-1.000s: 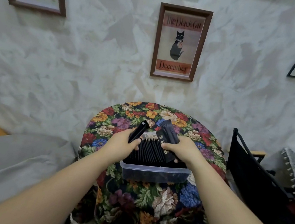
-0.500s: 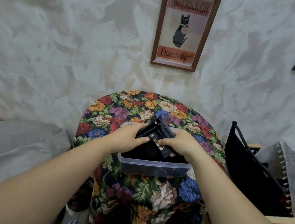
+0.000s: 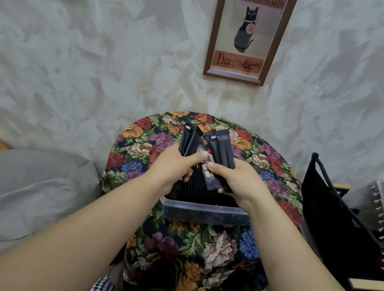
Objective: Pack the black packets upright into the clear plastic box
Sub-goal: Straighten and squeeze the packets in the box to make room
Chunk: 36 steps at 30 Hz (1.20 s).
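- At left-centre of the frame, the left hand (image 3: pixel 171 167) curls its fingers and thumb round a small bunch of black packets (image 3: pixel 188 140). Their tops fan upward over the floral tablecloth (image 3: pixel 139 137).
- Just right of it, the right hand (image 3: pixel 241 184) grips a second bunch (image 3: pixel 221 148) between thumb and curled fingers, and the two thumbs nearly meet.
- Below both hands, at mid-frame, the clear plastic box (image 3: pixel 202 214) sits on the cloth, with a standing row (image 3: pixel 196 184) of packets on end inside it.
- To do this step well, as I judge it: square each bunch so its bottom edges are level, then lower it straight down into whatever gap the row leaves.
- One bunch at a time seems wiser, with spare fingers bracing the row so it does not topple. Fanned tops could snag their neighbours.
- Counted left to right: two, perhaps three, packets in the left hand. The right hand holds at least two, plus one tilted packet with a printed face under the thumb. Those in the box are pressed too tightly to count. There is one box.
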Motion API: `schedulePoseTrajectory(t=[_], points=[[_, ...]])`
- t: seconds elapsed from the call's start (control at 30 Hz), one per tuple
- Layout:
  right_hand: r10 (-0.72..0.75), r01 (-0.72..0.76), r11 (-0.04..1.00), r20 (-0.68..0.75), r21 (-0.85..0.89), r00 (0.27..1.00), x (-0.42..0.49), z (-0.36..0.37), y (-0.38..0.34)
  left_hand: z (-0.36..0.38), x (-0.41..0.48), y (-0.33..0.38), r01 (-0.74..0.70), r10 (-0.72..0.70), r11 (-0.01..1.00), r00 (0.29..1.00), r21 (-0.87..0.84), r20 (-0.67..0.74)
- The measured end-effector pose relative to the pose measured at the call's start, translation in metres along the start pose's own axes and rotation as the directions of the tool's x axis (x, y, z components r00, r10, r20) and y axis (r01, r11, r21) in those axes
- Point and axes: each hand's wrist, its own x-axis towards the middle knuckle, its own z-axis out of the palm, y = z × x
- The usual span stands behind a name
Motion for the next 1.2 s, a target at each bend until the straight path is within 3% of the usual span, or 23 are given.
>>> schedulePoseTrajectory(t=[0.27,0.47,0.6,0.73,1.0,1.13,1.2], points=[[-0.03,0.047,0.988,0.114,-0.145,0.993,-0.013,0.007,0.006,0.01,0.001,-0.016,0.103,-0.113,0.988,0.991,-0.117,-0.078],[0.009,0.011,0.997,0.243,-0.081,0.97,-0.021,0.012,0.007,0.011,-0.004,-0.014,0.083,-0.092,0.965,0.995,-0.249,-0.024],[0.048,-0.038,0.998,0.263,-0.041,0.964,-0.026,0.013,0.008,0.007,-0.008,-0.014,0.125,-0.131,0.968,0.991,-0.216,-0.015],[0.01,0.0,0.999,0.268,-0.039,0.963,-0.028,0.012,0.011,0.006,-0.008,-0.014,0.07,-0.065,0.978,0.997,-0.195,0.03],[-0.002,0.006,0.999,0.073,-0.053,0.997,-0.023,0.006,0.015,0.001,-0.013,-0.007,0.077,-0.066,0.975,0.996,-0.209,0.057],[-0.072,0.04,0.96,-0.106,-0.277,0.992,-0.016,-0.013,0.01,-0.019,-0.009,0.0,0.017,-0.018,0.998,1.0,0.065,0.016],[-0.028,-0.015,0.943,-0.125,-0.332,0.992,-0.009,-0.022,0.005,-0.03,-0.007,0.002,-0.019,0.007,0.972,0.999,0.236,0.048]])
